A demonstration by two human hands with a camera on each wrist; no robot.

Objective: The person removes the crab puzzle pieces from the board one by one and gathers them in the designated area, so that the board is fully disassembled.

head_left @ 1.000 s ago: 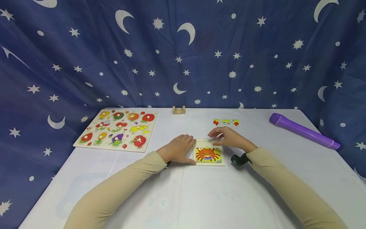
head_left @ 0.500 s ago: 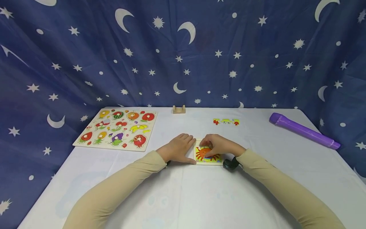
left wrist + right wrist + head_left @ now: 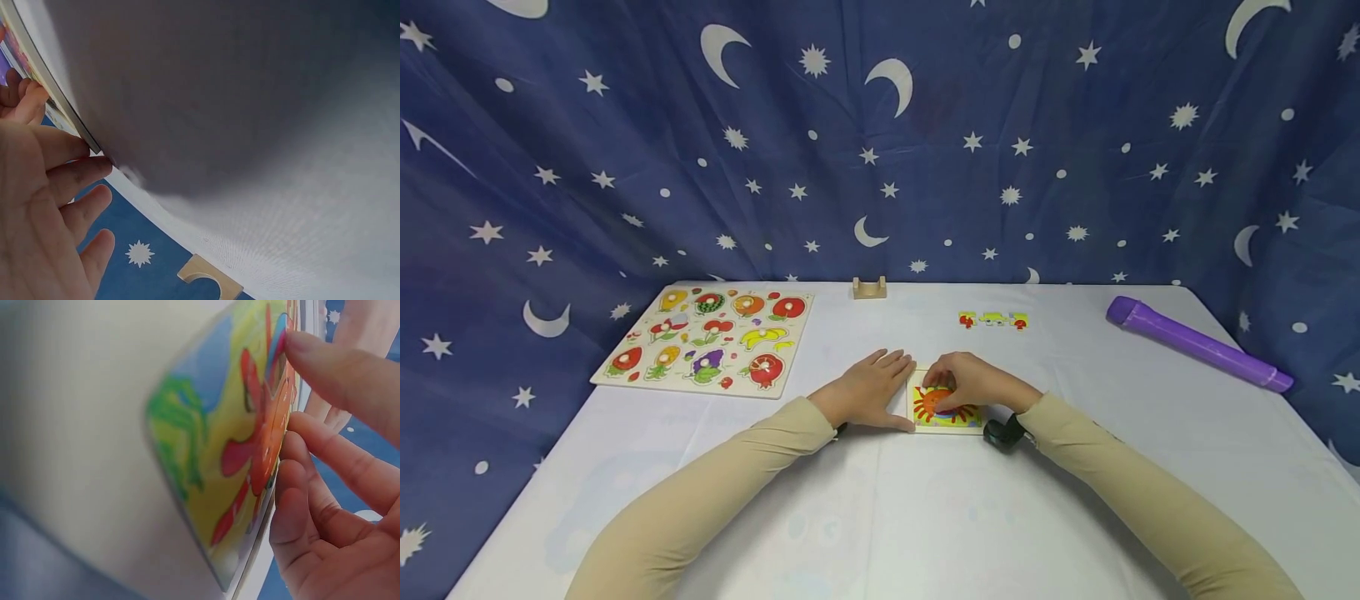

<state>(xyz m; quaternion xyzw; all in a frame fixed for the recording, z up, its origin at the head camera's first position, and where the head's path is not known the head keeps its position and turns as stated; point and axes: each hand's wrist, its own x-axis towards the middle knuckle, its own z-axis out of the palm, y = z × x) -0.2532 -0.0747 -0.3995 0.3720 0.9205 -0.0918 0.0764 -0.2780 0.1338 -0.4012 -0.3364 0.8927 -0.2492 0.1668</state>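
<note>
The crab puzzle (image 3: pixel 951 430) lies flat at the middle of the white tabletop (image 3: pixel 887 517). The left hand (image 3: pixel 868 390), fingers extended, touches its left edge; the right hand (image 3: pixel 973 382) rests bent fingertips and thumb on the crab, though whether they pinch a piece cannot be told. Farther lie a fruit board (image 3: pixel 692 386) left, a purple microphone (image 3: pixel 1198 343) right, and three puzzle pieces (image 3: pixel 993 319) between.
</note>
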